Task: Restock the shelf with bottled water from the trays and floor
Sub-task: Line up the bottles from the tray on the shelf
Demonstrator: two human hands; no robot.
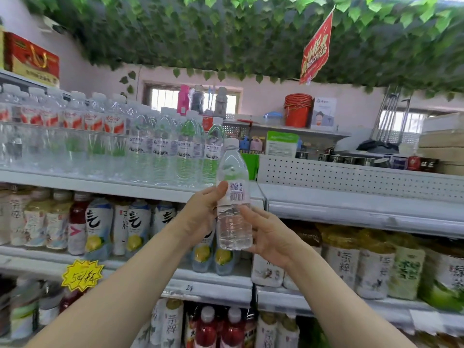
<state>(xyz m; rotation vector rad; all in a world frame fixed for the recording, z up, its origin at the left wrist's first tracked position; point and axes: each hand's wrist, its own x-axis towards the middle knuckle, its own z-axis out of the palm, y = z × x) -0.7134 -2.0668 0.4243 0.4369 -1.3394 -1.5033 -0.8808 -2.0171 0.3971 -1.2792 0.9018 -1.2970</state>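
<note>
Plastic, thin-walled and clear, makes up the water bottle, so it will likely give a little under a hard squeeze. It looks full, so it probably has some weight and a smooth, slightly slippery skin. The ribbed lower body seems the surest place to take hold, with the white cap left free. Both hands are clamped on it: the left hand wraps the middle with its thumb on the barcode label, and the right hand curls round the lower part. The bottle is upright in the air, in front of the right end of the top shelf, near the row of green-labelled bottled water and not yet set down.
</note>
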